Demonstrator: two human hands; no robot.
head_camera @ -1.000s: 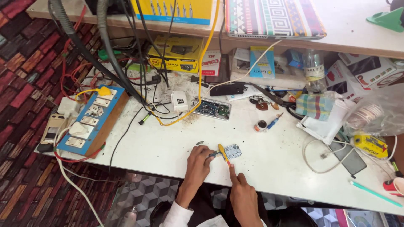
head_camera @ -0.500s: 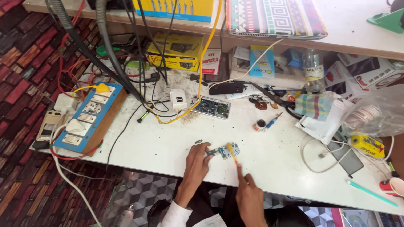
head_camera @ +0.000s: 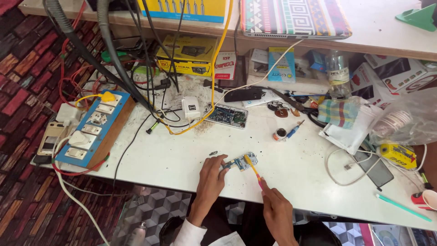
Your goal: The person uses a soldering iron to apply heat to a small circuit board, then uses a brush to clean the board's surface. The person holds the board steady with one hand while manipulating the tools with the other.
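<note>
**Q:** Hands check, what have you got going on right now?

**A:** Your left hand (head_camera: 211,175) has its grip pinched on the small circuit board (head_camera: 241,162), flat on the white desk (head_camera: 173,155) near the front edge. Your right hand (head_camera: 275,209) is closed around a yellow-pink tool (head_camera: 253,170), its tip touching the board.

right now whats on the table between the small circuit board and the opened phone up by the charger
Head view: bare white table between circuit board and opened phone, apart from one small dark bit.

left hand (head_camera: 213,175): white cuff | right hand (head_camera: 275,212): bare forearm
</note>
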